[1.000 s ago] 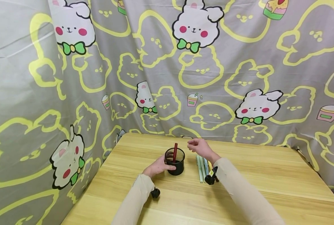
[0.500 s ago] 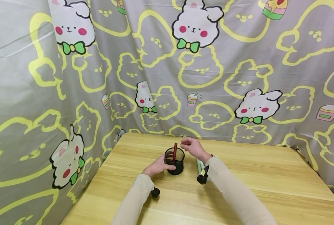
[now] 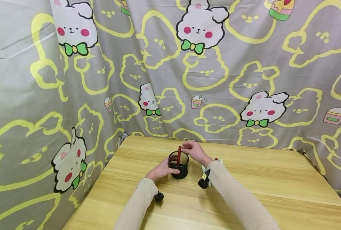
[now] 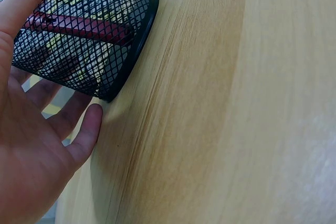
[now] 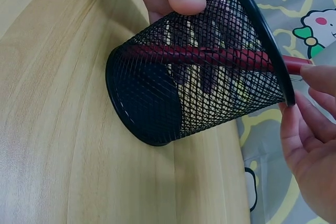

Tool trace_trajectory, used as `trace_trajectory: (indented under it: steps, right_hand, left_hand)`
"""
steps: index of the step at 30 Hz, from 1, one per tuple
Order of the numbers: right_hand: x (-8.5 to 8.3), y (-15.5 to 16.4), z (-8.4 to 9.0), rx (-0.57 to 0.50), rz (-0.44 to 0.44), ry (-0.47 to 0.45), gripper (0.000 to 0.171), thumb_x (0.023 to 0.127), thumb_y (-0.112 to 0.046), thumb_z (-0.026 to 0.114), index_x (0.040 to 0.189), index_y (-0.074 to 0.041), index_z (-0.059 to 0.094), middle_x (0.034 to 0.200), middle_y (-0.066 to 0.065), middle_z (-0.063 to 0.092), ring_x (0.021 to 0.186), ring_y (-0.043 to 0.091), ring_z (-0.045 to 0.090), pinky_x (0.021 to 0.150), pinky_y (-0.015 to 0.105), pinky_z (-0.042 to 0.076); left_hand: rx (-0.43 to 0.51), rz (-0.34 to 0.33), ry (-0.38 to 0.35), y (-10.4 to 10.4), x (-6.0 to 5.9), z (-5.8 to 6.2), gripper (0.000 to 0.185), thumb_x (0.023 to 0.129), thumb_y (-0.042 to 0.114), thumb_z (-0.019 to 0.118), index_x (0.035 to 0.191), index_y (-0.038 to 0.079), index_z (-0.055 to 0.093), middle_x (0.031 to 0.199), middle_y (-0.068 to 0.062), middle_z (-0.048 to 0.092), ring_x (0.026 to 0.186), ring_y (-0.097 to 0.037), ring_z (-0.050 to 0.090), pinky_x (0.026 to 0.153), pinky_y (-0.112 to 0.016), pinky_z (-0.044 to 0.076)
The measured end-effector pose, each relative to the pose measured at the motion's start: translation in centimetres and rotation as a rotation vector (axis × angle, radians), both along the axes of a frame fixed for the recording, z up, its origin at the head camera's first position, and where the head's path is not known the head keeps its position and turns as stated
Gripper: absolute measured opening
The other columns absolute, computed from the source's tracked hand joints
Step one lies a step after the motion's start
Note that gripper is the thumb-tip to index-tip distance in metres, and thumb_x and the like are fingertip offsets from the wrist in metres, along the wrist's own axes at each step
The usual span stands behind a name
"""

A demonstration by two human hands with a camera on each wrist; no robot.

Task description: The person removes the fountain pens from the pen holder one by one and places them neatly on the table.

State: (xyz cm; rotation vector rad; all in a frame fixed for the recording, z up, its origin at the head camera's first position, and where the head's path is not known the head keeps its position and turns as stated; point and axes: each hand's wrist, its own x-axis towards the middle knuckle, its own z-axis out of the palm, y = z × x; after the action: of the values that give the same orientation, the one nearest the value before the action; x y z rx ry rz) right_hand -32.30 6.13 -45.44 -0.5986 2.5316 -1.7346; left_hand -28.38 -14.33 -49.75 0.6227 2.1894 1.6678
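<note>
A black mesh pen holder [image 3: 179,172] stands upright on the wooden table, with one red pen [image 3: 179,156] leaning in it and poking above the rim. My left hand [image 3: 160,170] grips the holder from the left, thumb across the near side and fingers behind the mesh. At the rim, my right hand [image 3: 195,151] has its fingertips at the pen's upper end. The right wrist view shows the red pen [image 5: 210,56] through the mesh, with loosely bent fingers of the right hand [image 5: 315,150] beside its tip. No pinch around the pen is plainly visible.
Several slim pale green pieces [image 3: 203,169] lie on the table [image 3: 259,179] right of the holder, partly hidden by the right forearm. A patterned grey curtain [image 3: 216,80] hangs behind the table and along its left side.
My right hand has moved left, from above the pale pieces to the red pen's upper end. My left hand and the pen holder have stayed in place.
</note>
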Motion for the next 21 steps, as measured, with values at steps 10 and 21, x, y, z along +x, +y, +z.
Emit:
trace_trajectory:
  steps: [10,21]
  right_hand:
    - [-0.6,-0.7,-0.8,0.008,-0.026,-0.045,0.03,0.088,-0.006,0.066,0.117,0.004,0.062,0.102,0.013,0.067,0.098,0.027,0.062,0.084,0.04,0.049]
    - [-0.7,-1.2,-0.7,-0.023,-0.026,-0.067,0.031,0.089,-0.006,0.066,0.119,-0.001,0.063,0.104,0.013,0.067,0.1,0.027,0.062,0.084,0.041,0.049]
  left_hand:
    - [-0.004,-0.005,-0.002,0.0,0.7,0.9,0.066,0.085,0.007,0.07,0.14,-0.002,0.035,0.137,-0.024,0.041,0.119,-0.033,0.047,0.099,-0.046,0.037]
    - [-0.025,0.01,0.001,0.1,1.0,1.2,0.069,0.084,0.009,0.071,0.141,-0.001,0.034,0.137,-0.021,0.042,0.12,-0.032,0.047,0.1,-0.048,0.035]
